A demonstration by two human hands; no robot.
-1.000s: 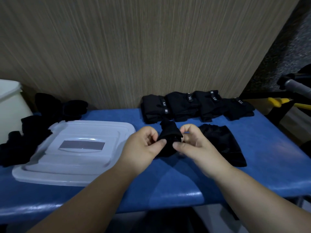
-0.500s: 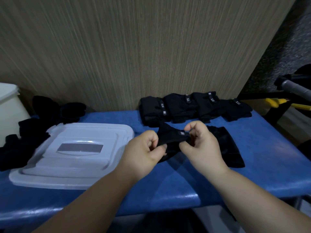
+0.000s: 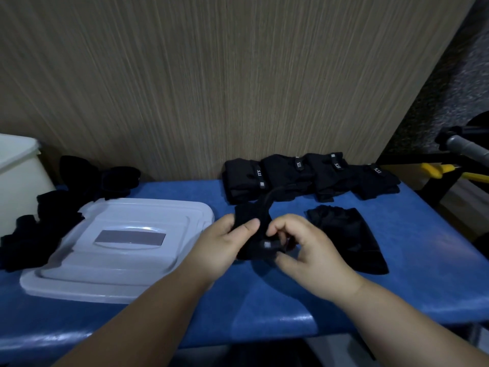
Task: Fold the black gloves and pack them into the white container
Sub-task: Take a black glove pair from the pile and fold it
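A bunched black glove (image 3: 252, 229) is held just above the blue table (image 3: 264, 300) by both hands. My left hand (image 3: 225, 245) grips its left side, thumb on top. My right hand (image 3: 304, 250) pinches the strap end with a small grey tab (image 3: 267, 244). A loop of the strap arches up behind. One flat black glove (image 3: 346, 237) lies to the right. A row of folded black gloves (image 3: 309, 176) lines the wall. The white container (image 3: 18, 178) stands at the far left edge, its lid (image 3: 116, 250) flat on the table.
Loose black gloves (image 3: 55, 207) are heaped between the container and the lid, reaching back to the wooden wall (image 3: 211, 88). Beyond the table's right end are a yellow-handled tool (image 3: 444, 170) and a grey metal bar (image 3: 465, 149).
The glove was turned and lowered toward me. My right hand dropped from the glove's top edge to its near end and now pinches the strap by the grey tab; a strap loop stands up behind.
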